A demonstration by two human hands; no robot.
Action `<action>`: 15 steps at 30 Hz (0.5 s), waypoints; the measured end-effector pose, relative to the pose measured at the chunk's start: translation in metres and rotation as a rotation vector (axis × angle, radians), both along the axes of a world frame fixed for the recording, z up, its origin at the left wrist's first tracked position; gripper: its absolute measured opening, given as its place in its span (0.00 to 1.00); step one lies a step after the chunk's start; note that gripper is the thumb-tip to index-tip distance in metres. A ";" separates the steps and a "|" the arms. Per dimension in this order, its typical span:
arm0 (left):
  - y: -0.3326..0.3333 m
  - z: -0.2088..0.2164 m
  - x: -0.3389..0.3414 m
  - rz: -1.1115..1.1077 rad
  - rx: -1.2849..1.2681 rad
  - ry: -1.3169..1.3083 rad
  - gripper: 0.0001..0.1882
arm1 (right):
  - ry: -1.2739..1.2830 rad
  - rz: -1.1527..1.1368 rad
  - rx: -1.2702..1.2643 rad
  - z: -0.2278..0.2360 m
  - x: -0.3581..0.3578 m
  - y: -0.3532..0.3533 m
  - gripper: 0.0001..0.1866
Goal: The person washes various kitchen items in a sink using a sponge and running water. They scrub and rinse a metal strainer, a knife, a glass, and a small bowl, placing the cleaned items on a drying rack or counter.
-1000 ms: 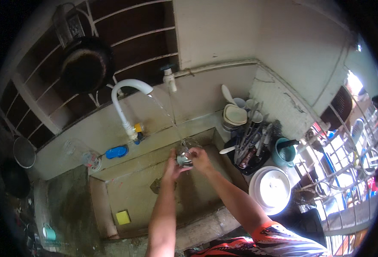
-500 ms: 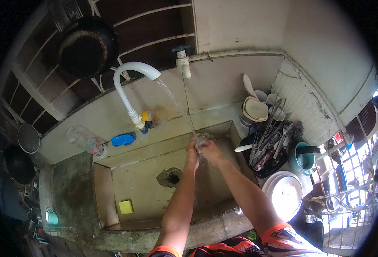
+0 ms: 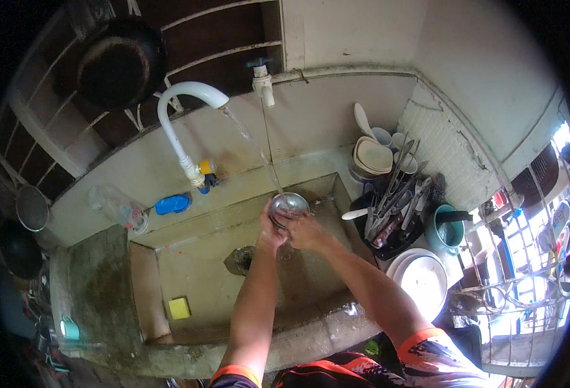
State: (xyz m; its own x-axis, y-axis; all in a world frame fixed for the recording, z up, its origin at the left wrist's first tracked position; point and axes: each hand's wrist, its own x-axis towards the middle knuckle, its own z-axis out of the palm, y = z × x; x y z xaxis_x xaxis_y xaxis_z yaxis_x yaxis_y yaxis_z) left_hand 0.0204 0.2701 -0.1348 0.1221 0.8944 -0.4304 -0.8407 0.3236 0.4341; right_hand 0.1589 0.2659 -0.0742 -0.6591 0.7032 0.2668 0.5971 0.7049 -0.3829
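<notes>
Bowl (image 3: 289,207), small steel, clasped by left hand (image 3: 272,234) & right hand (image 3: 306,231) under tap (image 3: 188,123) stream; rinse underway, rack (image 3: 393,223) right of grip already loaded.

The small bowl (image 3: 289,208) under the water stream is shiny metal, wet and reflective. The sink basin (image 3: 201,284) is rough, stained concrete, matt and mottled. Above it the curved spout (image 3: 175,113) is smooth white plastic. Right of the basin, the cutlery (image 3: 395,194) looks like dull metal, and the plate (image 3: 424,281) has a glossy white glaze. In the basin's near left corner lies a matt yellow sponge (image 3: 179,308).
</notes>
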 end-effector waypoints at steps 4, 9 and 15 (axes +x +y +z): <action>-0.005 -0.014 0.003 0.054 0.215 -0.147 0.29 | -0.618 0.085 -0.479 0.037 -0.006 -0.005 0.30; -0.011 -0.028 0.026 0.126 0.188 -0.224 0.29 | -0.311 -0.186 -0.610 0.049 -0.011 0.001 0.37; -0.029 0.024 0.030 -0.041 0.066 0.325 0.28 | 0.111 -0.509 -0.701 0.041 0.000 0.010 0.38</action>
